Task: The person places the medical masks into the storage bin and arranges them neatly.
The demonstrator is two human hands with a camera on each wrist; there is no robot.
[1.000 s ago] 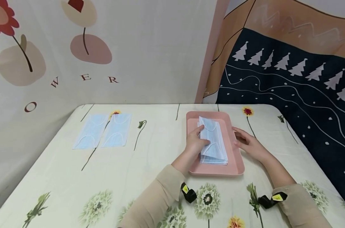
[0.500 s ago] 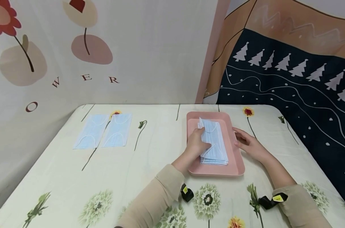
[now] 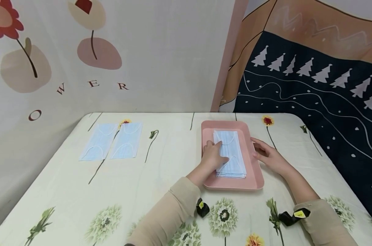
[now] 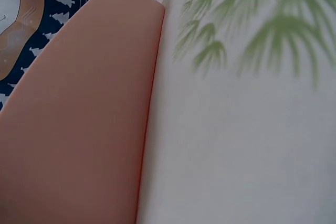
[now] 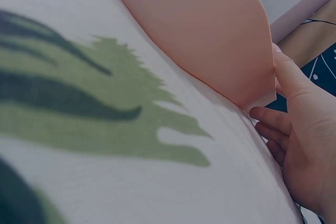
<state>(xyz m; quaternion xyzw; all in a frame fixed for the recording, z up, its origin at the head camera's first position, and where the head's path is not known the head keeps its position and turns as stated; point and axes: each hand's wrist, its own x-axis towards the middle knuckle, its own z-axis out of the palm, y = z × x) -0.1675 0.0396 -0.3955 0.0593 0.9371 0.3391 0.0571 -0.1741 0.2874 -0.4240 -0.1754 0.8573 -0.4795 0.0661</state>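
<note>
Blue pleated face masks (image 3: pixel 233 152) with white ear loops lie in a stack in the pink tray (image 3: pixel 253 179), in the head view. My left hand (image 3: pixel 213 155) reaches over the tray's left side. Its thumb and index finger rest apart on the top mask, near the stack's left edge. On the tray's right side, my right hand (image 3: pixel 270 155) holds the rim. The right wrist view shows the right thumb against the tray's (image 5: pixel 210 35) upper edge and the fingers low beside its base. The left wrist view shows the tray's outer wall (image 4: pixel 89 98); the left hand is out of sight.
Two more masks, a left one (image 3: pixel 100 141) and a right one (image 3: pixel 126 140), lie flat side by side at the table's far left. A flower-print cloth (image 3: pixel 161 191) covers the table. Printed curtains (image 3: pixel 161 68) rise behind it.
The top mask was tilted and bulging over the stack; it now lies flat and lined up with those below. My left hand has shifted slightly down. My right hand has stayed still.
</note>
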